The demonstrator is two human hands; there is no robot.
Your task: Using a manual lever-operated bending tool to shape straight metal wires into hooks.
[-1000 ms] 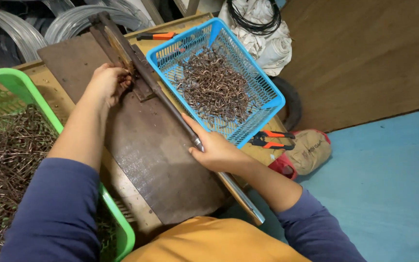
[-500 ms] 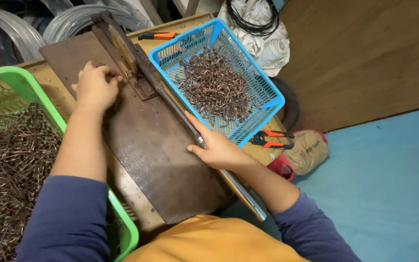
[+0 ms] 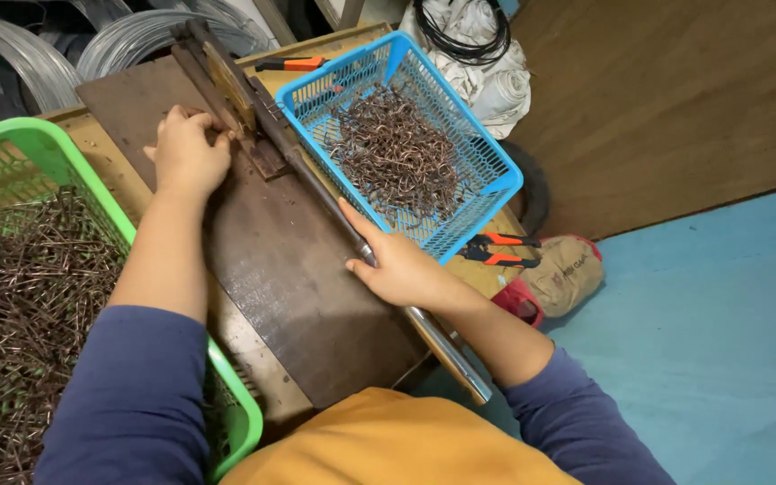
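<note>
Dark steel plate (image 3: 271,269) lies across the bench in front of you, tilted away to the left. Green basket (image 3: 65,148) sits at your left, full of rusty wire pieces (image 3: 11,314). Blue basket (image 3: 496,171) sits just right of the plate, holding a heap of bent wire hooks (image 3: 397,162). Wire coils (image 3: 119,40) lie behind the plate. A long lever (image 3: 316,193) runs down the plate's right edge from the bending jig (image 3: 226,81) at the top. Your right hand (image 3: 397,265) is wrapped around the lever about midway. Your left hand (image 3: 186,153) is curled, fingers pressed down at the jig's base; what it pinches is hidden. Orange-handled pliers (image 3: 496,250) lie just below the blue basket.
</note>
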